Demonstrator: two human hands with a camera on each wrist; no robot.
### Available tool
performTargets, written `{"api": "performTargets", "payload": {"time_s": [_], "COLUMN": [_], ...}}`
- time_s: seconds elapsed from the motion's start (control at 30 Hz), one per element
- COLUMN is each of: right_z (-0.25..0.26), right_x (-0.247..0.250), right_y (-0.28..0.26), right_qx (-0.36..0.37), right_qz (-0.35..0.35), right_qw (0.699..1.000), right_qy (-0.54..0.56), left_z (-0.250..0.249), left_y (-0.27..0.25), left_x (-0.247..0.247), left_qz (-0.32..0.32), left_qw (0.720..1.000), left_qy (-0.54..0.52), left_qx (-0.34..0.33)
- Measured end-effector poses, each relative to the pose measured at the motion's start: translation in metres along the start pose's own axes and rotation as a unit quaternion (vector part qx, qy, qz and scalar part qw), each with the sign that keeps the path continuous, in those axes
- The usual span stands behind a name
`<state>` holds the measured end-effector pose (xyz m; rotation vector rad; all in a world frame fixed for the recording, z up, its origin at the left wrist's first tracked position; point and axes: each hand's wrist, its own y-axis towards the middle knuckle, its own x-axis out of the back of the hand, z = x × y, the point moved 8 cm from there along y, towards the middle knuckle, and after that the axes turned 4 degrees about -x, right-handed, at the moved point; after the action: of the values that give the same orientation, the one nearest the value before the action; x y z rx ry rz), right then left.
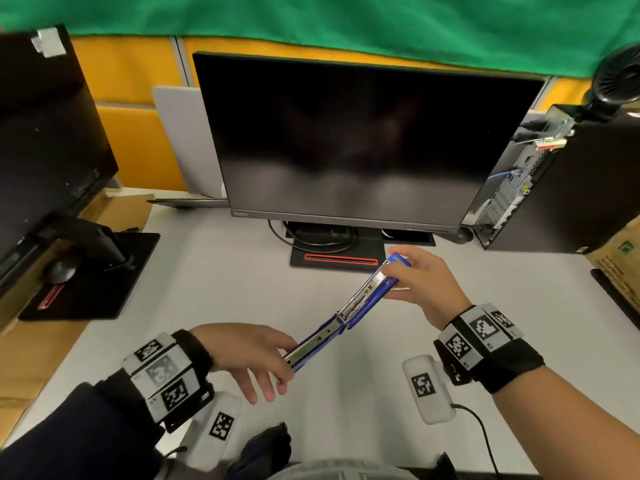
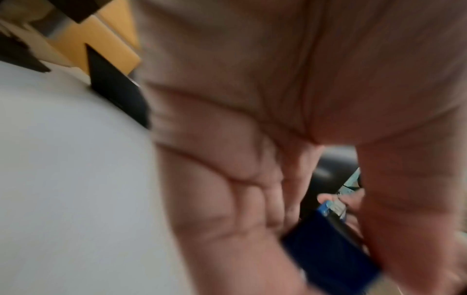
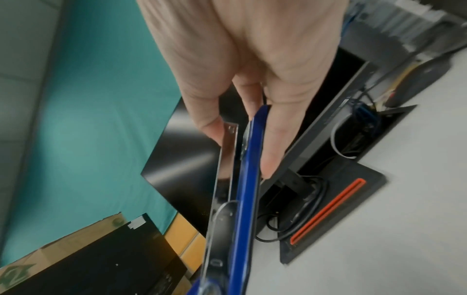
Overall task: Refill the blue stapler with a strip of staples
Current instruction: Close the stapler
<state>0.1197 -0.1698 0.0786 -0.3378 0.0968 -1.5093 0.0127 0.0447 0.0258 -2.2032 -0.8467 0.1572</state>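
Observation:
The blue stapler (image 1: 346, 317) is swung fully open into one long line above the desk, its metal channel facing up. My left hand (image 1: 256, 355) pinches its near end between thumb and forefinger, and the other fingers hang loose below. My right hand (image 1: 419, 282) grips the far end with thumb and fingers. In the right wrist view the blue stapler (image 3: 248, 179) and its silver rail run down from my fingers (image 3: 275, 143). The left wrist view is blurred and shows the blue stapler (image 2: 328, 245) beside my palm. No staple strip is in sight.
A dark monitor (image 1: 356, 140) stands straight ahead on its stand (image 1: 337, 258) with a coiled cable. A second monitor (image 1: 45, 133) and a mouse (image 1: 60, 270) are at the left. A computer tower (image 1: 568, 181) and a cardboard box (image 1: 620, 258) stand at the right.

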Motion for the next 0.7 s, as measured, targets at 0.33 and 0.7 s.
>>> {"api": "performTargets", "payload": {"time_s": [0.33, 0.7], "right_z": [-0.086, -0.073], "right_x": [-0.008, -0.019], "right_y": [-0.026, -0.049], "right_qx": [-0.114, -0.040], "right_qz": [0.012, 0.066], "right_qw": [0.970, 0.988], "right_qy": [0.213, 0.131], "left_z": [-0.020, -0.078], "left_y": [-0.020, 0.027], "left_x": [0.059, 0.016], "left_qz": [-0.463, -0.309], "left_qw": [0.818, 0.893], "left_qy": [-0.199, 0.218], "left_qx": [-0.279, -0.243]}}
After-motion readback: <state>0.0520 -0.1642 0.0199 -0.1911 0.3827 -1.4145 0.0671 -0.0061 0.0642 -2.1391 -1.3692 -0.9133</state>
